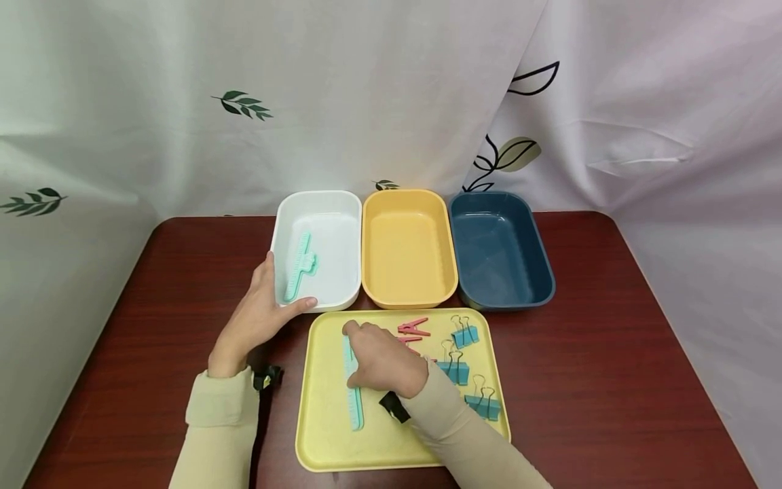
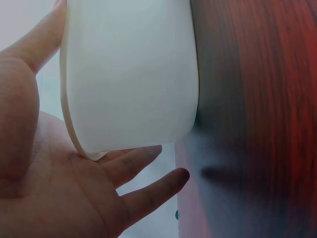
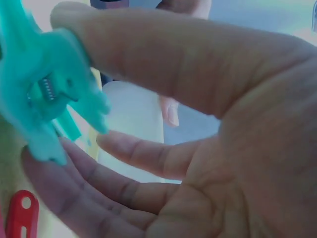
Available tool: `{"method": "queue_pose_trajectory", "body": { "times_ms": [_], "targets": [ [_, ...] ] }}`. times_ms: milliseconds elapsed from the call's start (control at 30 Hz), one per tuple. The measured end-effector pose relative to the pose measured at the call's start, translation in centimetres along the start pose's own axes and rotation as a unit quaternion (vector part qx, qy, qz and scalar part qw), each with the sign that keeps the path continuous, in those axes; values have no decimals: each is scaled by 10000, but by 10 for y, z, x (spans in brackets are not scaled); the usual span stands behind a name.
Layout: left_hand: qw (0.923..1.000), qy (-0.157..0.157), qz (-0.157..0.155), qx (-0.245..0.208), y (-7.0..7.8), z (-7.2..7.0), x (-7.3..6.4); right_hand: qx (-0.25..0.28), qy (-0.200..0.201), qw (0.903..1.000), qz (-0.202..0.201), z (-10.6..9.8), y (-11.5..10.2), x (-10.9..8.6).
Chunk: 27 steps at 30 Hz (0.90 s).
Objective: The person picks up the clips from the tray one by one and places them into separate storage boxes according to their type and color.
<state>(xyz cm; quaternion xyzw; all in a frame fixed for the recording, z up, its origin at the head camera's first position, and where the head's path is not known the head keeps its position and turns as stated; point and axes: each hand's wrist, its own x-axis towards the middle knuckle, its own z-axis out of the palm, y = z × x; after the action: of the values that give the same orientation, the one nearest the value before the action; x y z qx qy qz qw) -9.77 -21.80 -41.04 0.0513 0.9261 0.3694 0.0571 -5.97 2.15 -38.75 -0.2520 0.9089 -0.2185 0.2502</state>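
My left hand (image 1: 259, 314) holds the near left corner of a white plastic bin (image 1: 332, 285), thumb over the front rim and fingers along the left side. A mint-green ruler-like sealing clip (image 1: 297, 273) lies inside that bin. Over the yellow tray, my right hand (image 1: 385, 360) pinches a second mint-green sealing clip (image 1: 355, 411) by its spring handle. The right wrist view shows the clip's handle (image 3: 49, 89) between thumb and fingers, with the metal spring visible. Part of its long bar is covered by the hand in the head view.
Pink clothespins (image 1: 413, 327) and several blue binder clips (image 1: 466, 336) lie on the right half of the yellow tray (image 1: 324, 448). An orange-yellow bin (image 1: 409, 258) and a dark blue bin (image 1: 501, 258) stand beside the white one. A curtain (image 1: 391, 102) hangs behind the table (image 1: 605, 339).
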Motion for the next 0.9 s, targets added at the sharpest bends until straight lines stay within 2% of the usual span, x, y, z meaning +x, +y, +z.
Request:
{"method": "queue_pose_trajectory", "body": {
  "times_ms": [233, 667, 900],
  "targets": [
    [10000, 10, 24, -27, 0, 1, 1, 294, 158, 9994, 102, -1, 0, 2],
    [9999, -45, -70, 57, 0, -1, 1, 503, -52, 9984, 238, 2, 3, 5],
    [9999, -76, -69, 69, 0, -1, 0, 609, 12, 9979, 226, 1, 6, 6]
  ]
}}
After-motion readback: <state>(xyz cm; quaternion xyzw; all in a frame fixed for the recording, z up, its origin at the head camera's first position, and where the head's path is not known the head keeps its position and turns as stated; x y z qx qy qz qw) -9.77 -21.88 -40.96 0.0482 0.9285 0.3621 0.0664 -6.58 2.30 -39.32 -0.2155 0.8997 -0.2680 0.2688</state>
